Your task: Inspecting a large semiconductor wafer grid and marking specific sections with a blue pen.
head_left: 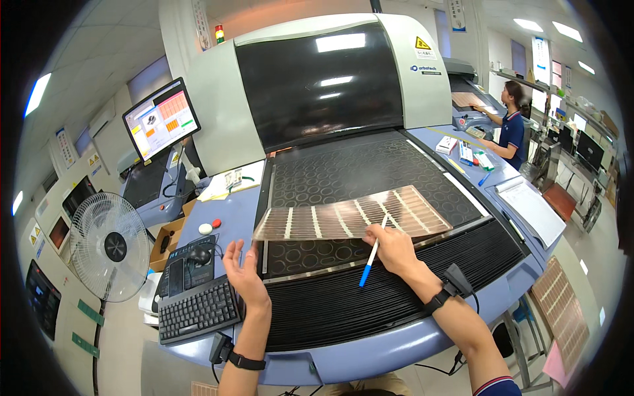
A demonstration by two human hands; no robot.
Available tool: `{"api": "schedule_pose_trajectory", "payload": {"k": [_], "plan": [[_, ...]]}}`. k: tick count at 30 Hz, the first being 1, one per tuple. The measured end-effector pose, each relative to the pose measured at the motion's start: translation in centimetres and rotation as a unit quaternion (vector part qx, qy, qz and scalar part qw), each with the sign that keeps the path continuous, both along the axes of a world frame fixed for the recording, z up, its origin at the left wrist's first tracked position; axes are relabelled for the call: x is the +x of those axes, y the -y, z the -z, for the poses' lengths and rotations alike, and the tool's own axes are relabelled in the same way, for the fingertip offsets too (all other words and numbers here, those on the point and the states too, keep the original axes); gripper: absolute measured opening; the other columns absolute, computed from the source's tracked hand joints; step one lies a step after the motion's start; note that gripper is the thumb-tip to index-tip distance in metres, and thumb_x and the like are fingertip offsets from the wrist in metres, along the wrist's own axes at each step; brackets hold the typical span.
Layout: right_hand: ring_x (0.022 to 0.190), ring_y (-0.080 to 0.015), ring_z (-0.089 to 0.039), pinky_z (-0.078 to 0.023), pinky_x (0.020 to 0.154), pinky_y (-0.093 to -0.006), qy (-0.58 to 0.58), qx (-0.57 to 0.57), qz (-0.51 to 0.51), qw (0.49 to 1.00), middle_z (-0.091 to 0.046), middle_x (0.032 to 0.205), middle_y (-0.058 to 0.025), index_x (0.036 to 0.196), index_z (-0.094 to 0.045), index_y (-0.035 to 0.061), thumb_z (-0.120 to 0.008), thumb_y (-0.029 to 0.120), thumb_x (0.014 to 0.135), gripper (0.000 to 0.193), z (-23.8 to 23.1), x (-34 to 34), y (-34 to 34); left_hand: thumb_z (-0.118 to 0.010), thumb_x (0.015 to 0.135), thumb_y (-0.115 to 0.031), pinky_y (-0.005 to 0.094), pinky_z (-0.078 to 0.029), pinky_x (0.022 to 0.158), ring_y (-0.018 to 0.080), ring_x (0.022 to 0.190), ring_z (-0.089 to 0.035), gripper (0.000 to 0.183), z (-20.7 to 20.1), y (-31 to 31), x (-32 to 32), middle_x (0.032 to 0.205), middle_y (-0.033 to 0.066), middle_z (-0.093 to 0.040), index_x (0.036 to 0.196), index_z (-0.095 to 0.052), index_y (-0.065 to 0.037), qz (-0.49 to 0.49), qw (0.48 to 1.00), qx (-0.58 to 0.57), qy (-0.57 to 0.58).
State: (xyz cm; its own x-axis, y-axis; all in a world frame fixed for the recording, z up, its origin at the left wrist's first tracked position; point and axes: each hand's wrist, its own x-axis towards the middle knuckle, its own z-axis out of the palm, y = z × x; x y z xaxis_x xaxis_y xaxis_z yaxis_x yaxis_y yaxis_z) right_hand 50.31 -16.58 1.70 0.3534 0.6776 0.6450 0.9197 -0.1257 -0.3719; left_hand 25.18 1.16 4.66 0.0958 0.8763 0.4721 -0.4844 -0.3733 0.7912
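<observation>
A thin copper-coloured circuit board panel [330, 218], striped with pale bands, is tilted and slightly bowed above the black machine bed. My right hand [393, 249] grips its near edge and also holds a white marker pen [373, 257] with a blue end pointing down toward me. Beside the panel's left corner is my left hand [246, 277], palm up with fingers apart; its thumb is close to the corner, and I cannot tell whether it touches. Dark bands with small boxes and cables are on both wrists.
The bed [317, 178] has ring-shaped marks and runs under a dark machine hood [320, 86]. At left are a keyboard [198, 311], a monitor [162, 120] and a fan [111, 247]. At right lie a notebook [531, 210] and small boxes [465, 153]. A co-worker [511, 132] stands farther right.
</observation>
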Motion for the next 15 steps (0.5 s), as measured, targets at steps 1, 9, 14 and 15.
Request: {"api": "schedule_pose_trajectory", "payload": {"k": [1, 9, 14, 15], "plan": [[0.080, -0.0377, -0.067, -0.053, 0.066, -0.0455, -0.021, 0.013, 0.014, 1.000, -0.067, 0.083, -0.0150, 0.098, -0.061, 0.0089, -0.067, 0.022, 0.093, 0.015, -1.2, -1.3, 0.5, -0.060, 0.097, -0.006, 0.0362, -0.047, 0.104, 0.0296, 0.118, -0.059, 0.045, 0.0, 1.0, -0.1, 0.136, 0.0214, -0.048, 0.136, -0.043, 0.007, 0.003, 0.999, -0.021, -0.040], [0.110, -0.0368, -0.066, -0.059, 0.084, -0.0423, -0.230, -0.017, -0.264, 0.937, -0.057, 0.135, -0.0243, 0.133, -0.051, 0.0006, -0.063, 0.044, 0.096, 0.058, -5.1, -14.6, 12.4, -0.069, 0.092, -0.015, 0.0412, -0.042, 0.107, 0.0244, 0.124, -0.053, 0.062, 4.6, 13.3, -10.0, 0.134, 0.0155, -0.054, 0.144, -0.039, 0.003, 0.069, 0.992, 0.026, -0.102], [0.094, -0.0231, -0.071, -0.059, 0.079, -0.0316, -0.550, 0.214, -0.193, 0.784, -0.072, 0.102, -0.0164, 0.116, -0.061, -0.0003, -0.041, 0.044, 0.107, 0.049, -1.5, -9.7, 17.2, -0.070, 0.090, -0.023, 0.0403, -0.051, 0.091, 0.0288, 0.108, -0.060, 0.060, 11.5, 12.9, -19.9, 0.126, 0.0188, -0.059, 0.134, -0.047, 0.010, -0.014, 0.964, -0.018, -0.265], [0.094, -0.0231, -0.071, -0.059, 0.079, -0.0316, -0.552, 0.216, -0.188, 0.784, -0.072, 0.102, -0.0164, 0.116, -0.061, -0.0003, -0.041, 0.044, 0.107, 0.049, 0.3, -8.2, 17.7, -0.071, 0.090, -0.023, 0.0407, -0.052, 0.086, 0.0290, 0.098, -0.063, 0.048, 11.6, 13.4, -19.8, 0.114, 0.0172, -0.066, 0.124, -0.058, 0.009, -0.037, 0.984, -0.001, -0.175]]}}
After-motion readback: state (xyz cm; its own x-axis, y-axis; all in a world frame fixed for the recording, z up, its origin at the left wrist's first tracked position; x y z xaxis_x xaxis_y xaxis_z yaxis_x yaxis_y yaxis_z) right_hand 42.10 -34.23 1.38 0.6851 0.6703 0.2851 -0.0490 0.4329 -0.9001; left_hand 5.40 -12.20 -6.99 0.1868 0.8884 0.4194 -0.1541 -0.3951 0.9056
